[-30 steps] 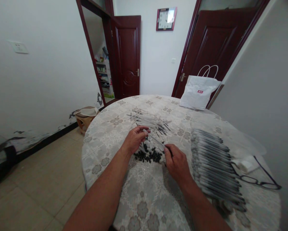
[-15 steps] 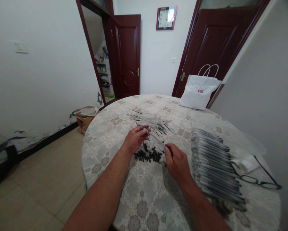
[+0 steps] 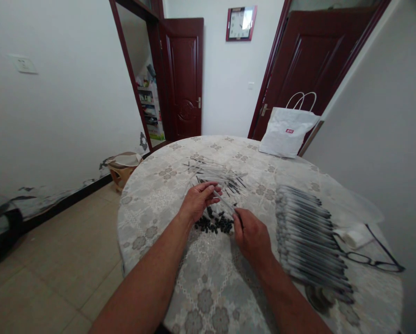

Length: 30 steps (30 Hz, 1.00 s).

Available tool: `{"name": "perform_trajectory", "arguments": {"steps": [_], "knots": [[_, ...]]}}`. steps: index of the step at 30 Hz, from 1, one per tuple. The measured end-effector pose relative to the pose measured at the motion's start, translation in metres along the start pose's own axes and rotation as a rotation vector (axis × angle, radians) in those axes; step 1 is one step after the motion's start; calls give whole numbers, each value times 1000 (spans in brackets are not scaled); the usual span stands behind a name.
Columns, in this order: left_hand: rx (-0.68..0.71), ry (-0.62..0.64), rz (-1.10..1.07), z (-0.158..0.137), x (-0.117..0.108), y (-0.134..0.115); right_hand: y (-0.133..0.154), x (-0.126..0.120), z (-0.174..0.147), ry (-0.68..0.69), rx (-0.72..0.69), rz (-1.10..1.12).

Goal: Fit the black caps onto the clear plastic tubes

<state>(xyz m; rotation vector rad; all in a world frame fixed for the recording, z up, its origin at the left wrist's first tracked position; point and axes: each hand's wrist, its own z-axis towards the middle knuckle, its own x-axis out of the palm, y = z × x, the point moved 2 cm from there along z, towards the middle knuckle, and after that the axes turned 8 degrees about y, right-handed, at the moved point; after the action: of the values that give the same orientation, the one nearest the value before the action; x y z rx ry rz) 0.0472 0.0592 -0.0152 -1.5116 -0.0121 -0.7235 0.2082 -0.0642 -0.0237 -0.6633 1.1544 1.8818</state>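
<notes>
A slim pale pen [image 3: 225, 201] with a dark end slants between my two hands above the table. Thumb and fingers of my left hand [image 3: 198, 202] pinch its upper left end. My right hand [image 3: 253, 234] is closed round the dark lower right end, whose tip is partly hidden. Just under the hands lies a heap of small black pen parts [image 3: 213, 226]. Beyond my left hand, thin pen refills [image 3: 218, 171], whitish with dark ends, are strewn loosely. To the right of my right hand, many similar pens [image 3: 307, 232] lie side by side in a stack.
A patterned cloth covers the round table [image 3: 204, 278]. Black-framed glasses [image 3: 374, 263] and a white roll [image 3: 357, 236] lie right of the stack, near clear plastic. A white paper bag [image 3: 287, 134] stands at the far right edge. A brown stool [image 3: 122, 174] is on the floor at left.
My left hand has shifted slightly right and my right hand slightly left, drawing nearer each other along the pen. The view has tilted a little.
</notes>
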Motion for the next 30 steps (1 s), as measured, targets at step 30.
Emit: {"name": "perform_trajectory", "arguments": {"steps": [30], "knots": [[-42,59,184,-2,12,-4,-17,-102,14,325,138,-314]]}}
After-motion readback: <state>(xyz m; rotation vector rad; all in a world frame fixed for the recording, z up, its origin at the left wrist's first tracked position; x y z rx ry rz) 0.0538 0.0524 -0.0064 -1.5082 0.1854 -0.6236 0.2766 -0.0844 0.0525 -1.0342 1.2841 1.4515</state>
